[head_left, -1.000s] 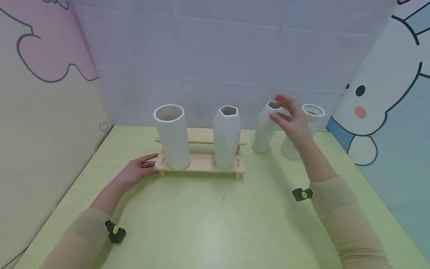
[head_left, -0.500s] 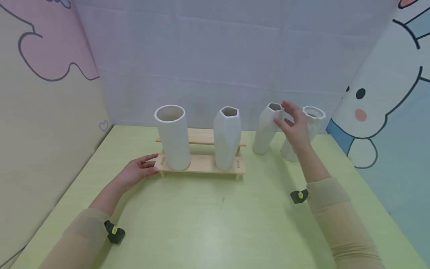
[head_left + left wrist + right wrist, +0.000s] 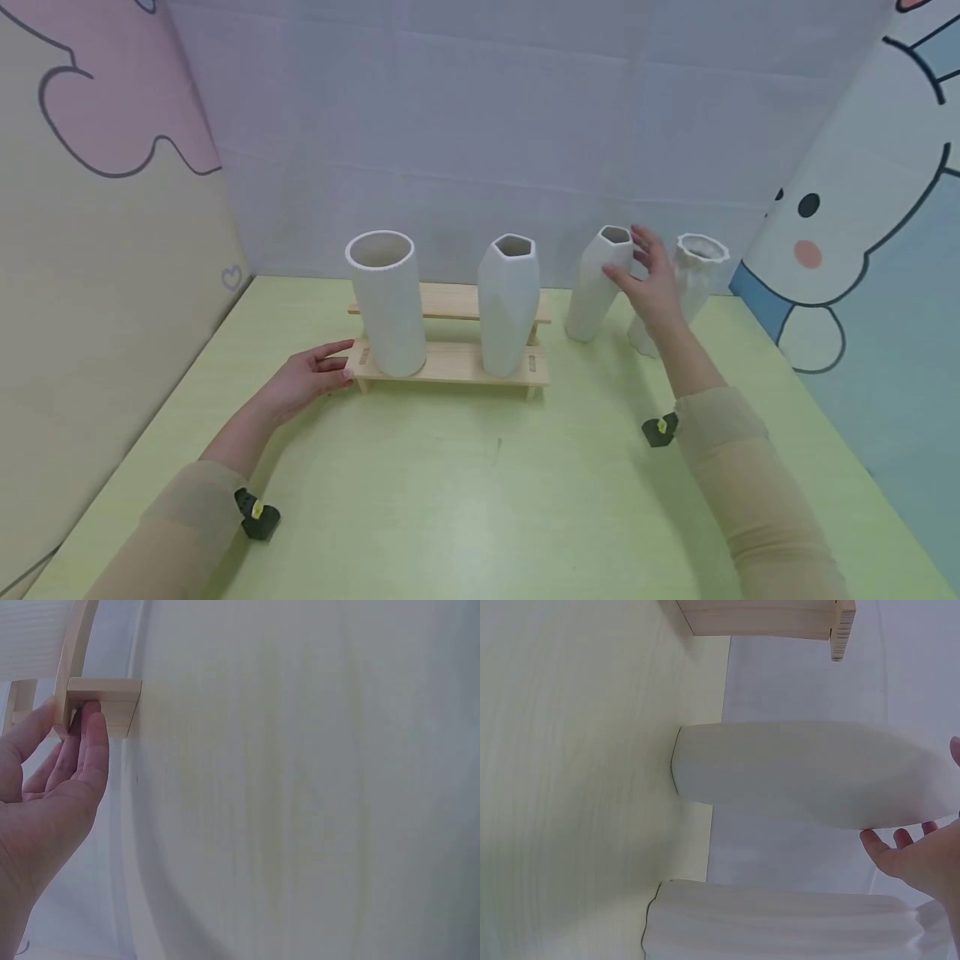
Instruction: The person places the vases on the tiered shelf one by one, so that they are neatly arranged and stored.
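Observation:
My left hand (image 3: 309,382) pinches the left end of a light wooden two-step rack (image 3: 453,358), thumb above the lower board (image 3: 64,690) and fingers under it. On that lower step stand a tall white cylindrical vase (image 3: 387,317) and a white faceted vase (image 3: 507,312) with a five-sided mouth. To the right of the rack, a second white faceted vase (image 3: 592,287) stands on the table, leaning slightly in the head view. My right hand (image 3: 654,287) holds it near the top, thumb across its front and fingertips (image 3: 874,840) against its right side.
Behind my right hand stands a white vase with a scalloped rim (image 3: 697,262), partly hidden by the hand. The rack's upper step (image 3: 450,302) lies behind the two vases. A pale cloth wall (image 3: 465,125) closes the back of the pale green table (image 3: 450,483).
My right hand has moved down and left from above, closing in on the second faceted vase with its thumb over the front. The left hand has stayed at the rack.

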Demonstrator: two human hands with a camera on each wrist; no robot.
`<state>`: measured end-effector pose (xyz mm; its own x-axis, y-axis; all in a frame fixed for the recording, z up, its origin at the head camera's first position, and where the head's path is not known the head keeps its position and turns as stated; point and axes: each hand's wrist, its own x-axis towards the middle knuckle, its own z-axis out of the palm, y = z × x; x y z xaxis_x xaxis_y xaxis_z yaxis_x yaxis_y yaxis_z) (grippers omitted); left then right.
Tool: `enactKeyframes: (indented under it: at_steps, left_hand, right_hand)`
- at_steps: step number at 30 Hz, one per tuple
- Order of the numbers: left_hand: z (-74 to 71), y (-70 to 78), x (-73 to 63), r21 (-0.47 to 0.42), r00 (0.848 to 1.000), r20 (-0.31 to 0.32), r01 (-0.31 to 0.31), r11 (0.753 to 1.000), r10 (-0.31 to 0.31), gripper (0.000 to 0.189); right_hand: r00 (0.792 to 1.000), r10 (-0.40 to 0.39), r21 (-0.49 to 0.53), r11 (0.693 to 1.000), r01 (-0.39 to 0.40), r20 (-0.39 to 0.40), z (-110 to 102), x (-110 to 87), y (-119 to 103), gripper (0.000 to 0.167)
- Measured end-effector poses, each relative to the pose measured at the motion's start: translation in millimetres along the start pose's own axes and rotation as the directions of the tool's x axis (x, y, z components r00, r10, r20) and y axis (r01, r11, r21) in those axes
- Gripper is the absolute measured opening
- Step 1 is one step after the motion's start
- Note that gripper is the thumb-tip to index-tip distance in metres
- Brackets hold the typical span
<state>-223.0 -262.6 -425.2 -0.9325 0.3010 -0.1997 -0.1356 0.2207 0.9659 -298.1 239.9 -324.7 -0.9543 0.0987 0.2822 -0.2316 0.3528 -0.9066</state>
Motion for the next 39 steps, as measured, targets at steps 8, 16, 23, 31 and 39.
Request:
enactKeyframes:
  at_steps: [8,16,23,31,39]
  left_hand:
    - [-0.3,-0.1,0.0,-0.001,1.0,-0.003,0.008,1.0,-0.008,0.067]
    - [-0.4,-1.9,0.7,-0.005,1.0,-0.007,0.011,1.0,-0.011,0.067]
    - [0.6,1.0,-0.6,-0.012,1.0,0.004,0.012,1.0,-0.012,0.066]
    - [-1.3,-0.3,0.1,-0.014,1.0,0.01,0.012,1.0,-0.012,0.066]
    - [-1.8,-0.9,1.5,-0.023,1.0,0.022,0.003,1.0,-0.003,0.068]
  right_hand:
    - [0.999,0.033,-0.025,0.999,-0.033,-0.006,3.6,6.6,6.1,0.08]
    - [0.998,0.053,-0.018,0.998,-0.052,0.031,1.9,10.4,11.2,0.082]
    - [0.997,0.05,-0.022,0.999,-0.049,0.064,-2.2,14.1,12.8,0.081]
    - [0.996,0.059,-0.035,0.998,-0.057,0.062,-2.3,16.5,10.6,0.078]
    - [0.997,0.071,-0.031,0.997,-0.07,0.032,-2.3,16.7,7.4,0.075]
